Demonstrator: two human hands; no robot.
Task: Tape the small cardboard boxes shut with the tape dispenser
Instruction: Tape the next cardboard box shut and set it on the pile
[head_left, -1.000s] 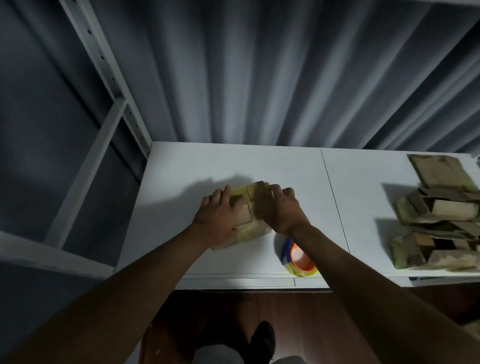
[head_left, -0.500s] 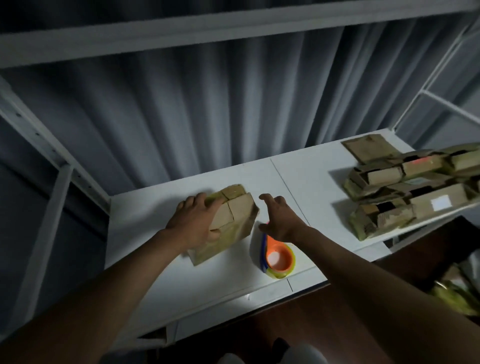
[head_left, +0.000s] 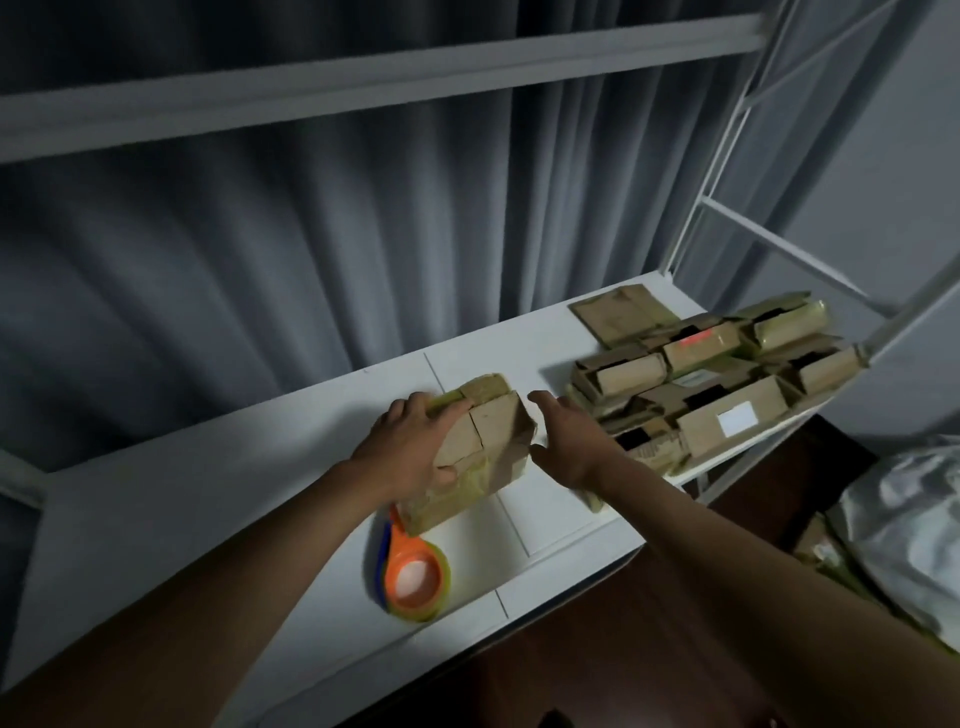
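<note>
Tape dispenser (head_left: 413, 577) nearest, flat on worktop (head_left: 171, 499), just in front of box, untouched. Box (head_left: 480, 447) now carried rightward past dispenser toward pile; half a second back sat left of it. Left hand (head_left: 410, 449) grips box top, fingers curled over flaps, thumb on near face. Right hand (head_left: 569, 441) off box, just right of it, fingers spread and relaxed, holding nothing. Tape on box seemingly done, though dim view hampers check. Beyond box to right: pile of boxes (head_left: 711, 384), several open. Likely setting aside, next box due.
</note>
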